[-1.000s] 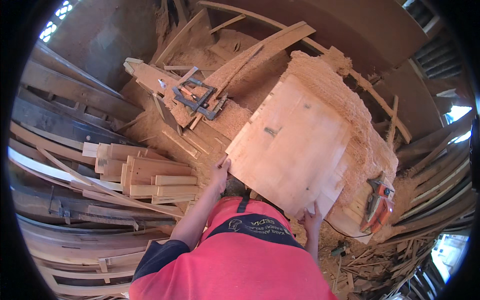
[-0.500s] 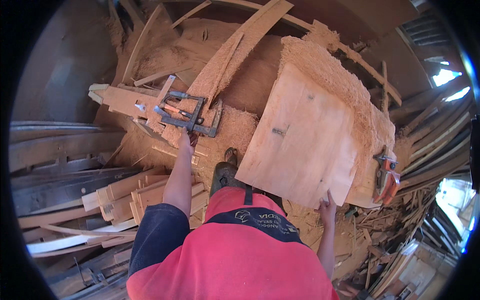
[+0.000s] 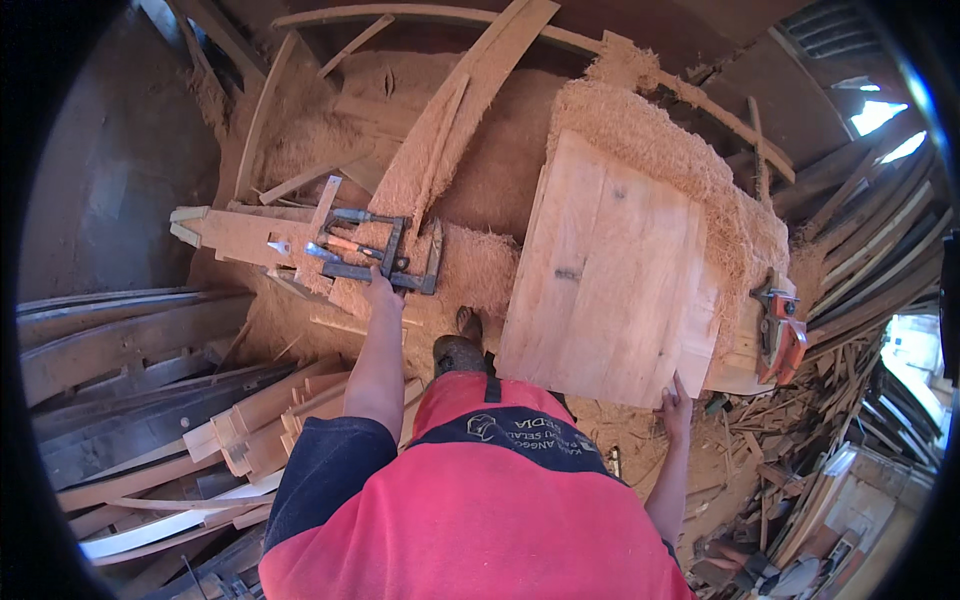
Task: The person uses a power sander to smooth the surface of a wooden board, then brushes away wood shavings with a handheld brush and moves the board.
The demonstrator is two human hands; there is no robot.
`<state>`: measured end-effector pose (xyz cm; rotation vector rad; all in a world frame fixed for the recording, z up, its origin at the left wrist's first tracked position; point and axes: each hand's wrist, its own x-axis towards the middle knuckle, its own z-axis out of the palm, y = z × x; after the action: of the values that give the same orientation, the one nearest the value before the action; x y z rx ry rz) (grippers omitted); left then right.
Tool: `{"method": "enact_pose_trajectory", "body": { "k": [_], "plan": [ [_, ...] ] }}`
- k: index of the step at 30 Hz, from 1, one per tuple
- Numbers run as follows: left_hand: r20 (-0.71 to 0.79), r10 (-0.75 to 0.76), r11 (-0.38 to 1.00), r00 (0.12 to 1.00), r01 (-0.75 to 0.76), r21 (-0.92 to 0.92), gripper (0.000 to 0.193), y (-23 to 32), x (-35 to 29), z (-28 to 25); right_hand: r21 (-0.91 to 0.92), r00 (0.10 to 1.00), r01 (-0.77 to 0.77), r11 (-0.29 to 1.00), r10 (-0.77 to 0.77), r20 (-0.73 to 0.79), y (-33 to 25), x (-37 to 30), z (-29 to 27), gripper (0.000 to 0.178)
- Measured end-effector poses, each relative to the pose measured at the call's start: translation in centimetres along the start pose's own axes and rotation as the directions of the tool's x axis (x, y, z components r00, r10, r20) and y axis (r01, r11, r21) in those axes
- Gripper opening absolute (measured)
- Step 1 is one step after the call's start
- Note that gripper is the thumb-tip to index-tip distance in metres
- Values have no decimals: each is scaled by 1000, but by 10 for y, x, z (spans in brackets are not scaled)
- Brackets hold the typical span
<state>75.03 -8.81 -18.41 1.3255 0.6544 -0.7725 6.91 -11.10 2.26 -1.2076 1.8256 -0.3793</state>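
Down at about 10 o'clock from the boots, the left hand (image 3: 380, 293) rests on a dark metal clamp frame (image 3: 385, 262) lying on a pale timber beam (image 3: 250, 232), fingers curled onto the frame's near bar. Over at 3 o'clock, the right hand (image 3: 677, 405) has its fingers spread against the lower edge of a big, flat, smooth-sawn wooden slab (image 3: 610, 270). Fluffy sawdust (image 3: 650, 130) is heaped along the slab's far side, and an orange chainsaw (image 3: 782, 335) sits by its right edge.
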Motion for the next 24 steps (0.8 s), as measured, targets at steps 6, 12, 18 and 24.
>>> {"method": "enact_pose_trajectory", "body": {
  "k": [6,12,18,24],
  "plan": [
    [176,-190,982,966,186,41,32,12,2,-4,-48,998,60,997,-62,-31,15,3,-7,54],
    [106,-90,994,990,95,-49,38,40,-8,12,-377,992,-29,926,-18,-122,-7,11,-8,58],
    [1,403,896,915,-394,206,42,53,-55,35,-534,810,189,824,-438,-389,-117,13,39,43],
    [470,567,571,677,-734,368,37,88,-173,28,218,719,675,705,-695,22,-296,13,189,38]
  ]
}}
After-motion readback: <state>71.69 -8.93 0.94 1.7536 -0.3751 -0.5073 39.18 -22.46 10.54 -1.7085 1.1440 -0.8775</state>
